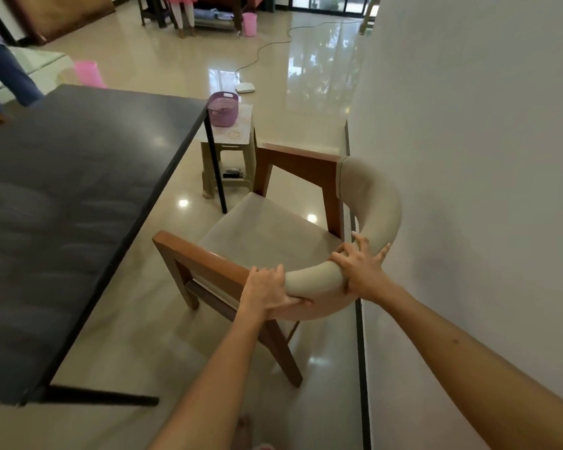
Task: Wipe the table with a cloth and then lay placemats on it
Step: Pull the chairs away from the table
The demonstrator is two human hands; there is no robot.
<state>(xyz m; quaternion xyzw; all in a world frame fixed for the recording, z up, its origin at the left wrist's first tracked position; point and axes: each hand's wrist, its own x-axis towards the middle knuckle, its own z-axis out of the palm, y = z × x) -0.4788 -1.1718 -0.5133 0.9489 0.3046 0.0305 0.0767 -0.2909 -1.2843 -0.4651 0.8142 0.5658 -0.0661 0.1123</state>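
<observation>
So far, you are dealing with furniture rather than the counter (pixel 78 177) itself. Your left hand (pixel 267 292) is wrapped around the padded backrest (pixel 374 203) of the chair (pixel 267 235) where it meets the wooden arm, thumb underneath. Your right hand (pixel 359 267) grips the same curved backrest further round, fingers spread over its top. The chair stands well clear of the counter, close to the wall (pixel 468 157) on your right, with its seat facing the counter edge.

The dark counter shows faint, streaky smears across its near half. They could be marks from wiping, though you cannot be sure of that from this view alone. No cloth is visible anywhere on it or in your hands, and no placemats lie on it; neither item appears in the picture at all. A purple basket (pixel 223 108) sits on a stool (pixel 228 147) just past the far corner, but its contents are hidden.

My reading is that the wiping may be done or partly done, while the placemat step has not begun. With both hands taken up by the chair, you would have to let go and fetch the placemats first.
</observation>
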